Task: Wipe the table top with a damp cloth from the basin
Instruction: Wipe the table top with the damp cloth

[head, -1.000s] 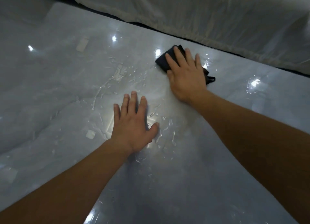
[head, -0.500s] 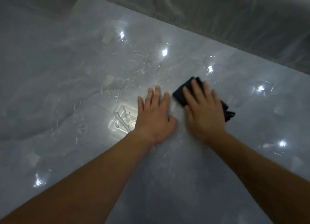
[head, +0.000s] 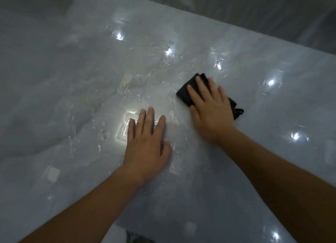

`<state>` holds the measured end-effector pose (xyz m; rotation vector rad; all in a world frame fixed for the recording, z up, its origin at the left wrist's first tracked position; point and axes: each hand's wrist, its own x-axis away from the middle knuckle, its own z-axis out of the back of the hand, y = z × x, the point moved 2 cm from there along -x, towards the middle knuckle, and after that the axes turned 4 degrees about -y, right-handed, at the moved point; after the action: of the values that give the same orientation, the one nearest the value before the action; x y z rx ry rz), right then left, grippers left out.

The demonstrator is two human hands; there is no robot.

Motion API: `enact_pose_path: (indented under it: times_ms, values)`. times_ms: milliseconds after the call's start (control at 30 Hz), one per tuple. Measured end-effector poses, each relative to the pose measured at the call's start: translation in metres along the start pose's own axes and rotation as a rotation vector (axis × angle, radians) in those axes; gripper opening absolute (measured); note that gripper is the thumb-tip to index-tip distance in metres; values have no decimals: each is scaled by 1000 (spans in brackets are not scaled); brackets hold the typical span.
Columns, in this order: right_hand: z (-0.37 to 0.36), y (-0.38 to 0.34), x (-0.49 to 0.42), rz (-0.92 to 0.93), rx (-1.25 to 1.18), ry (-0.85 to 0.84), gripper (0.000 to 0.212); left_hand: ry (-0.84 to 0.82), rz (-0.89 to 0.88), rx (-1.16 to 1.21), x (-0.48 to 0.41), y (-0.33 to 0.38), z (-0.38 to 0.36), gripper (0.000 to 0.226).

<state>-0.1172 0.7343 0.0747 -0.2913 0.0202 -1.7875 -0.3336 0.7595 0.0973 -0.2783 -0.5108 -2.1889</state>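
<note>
A glossy pale grey marble table top (head: 209,197) fills the view, streaked with water around its middle. A folded black cloth (head: 187,90) lies flat on it right of centre. My right hand (head: 211,106) presses down on the cloth, fingers spread across it, with the cloth's corners showing beyond the fingertips and past the little finger. My left hand (head: 147,142) rests palm down on the wet surface beside it, fingers apart, holding nothing. No basin is in view.
Pale sheeting (head: 254,12) runs along the table's far edge. Grey floor (head: 27,24) shows at the upper left. The table's near edge crosses the bottom (head: 127,228). Light reflections dot the surface.
My right hand slid the cloth from the far edge toward me, then a little away from my left hand. My left hand stayed flat on the table.
</note>
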Motion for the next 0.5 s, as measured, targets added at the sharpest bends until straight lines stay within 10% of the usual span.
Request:
enact_pose_path:
  times_ms: [167, 367, 500]
  values:
    - [-7, 13, 87, 263, 57, -129, 54, -4, -35, 17, 1, -5, -2, 73]
    - [5, 31, 8, -337, -99, 44, 58, -13, -51, 38, 1, -7, -1, 72]
    - [-10, -17, 36, -256, -85, 40, 59, 11, -81, 172, 5, -12, 5, 71]
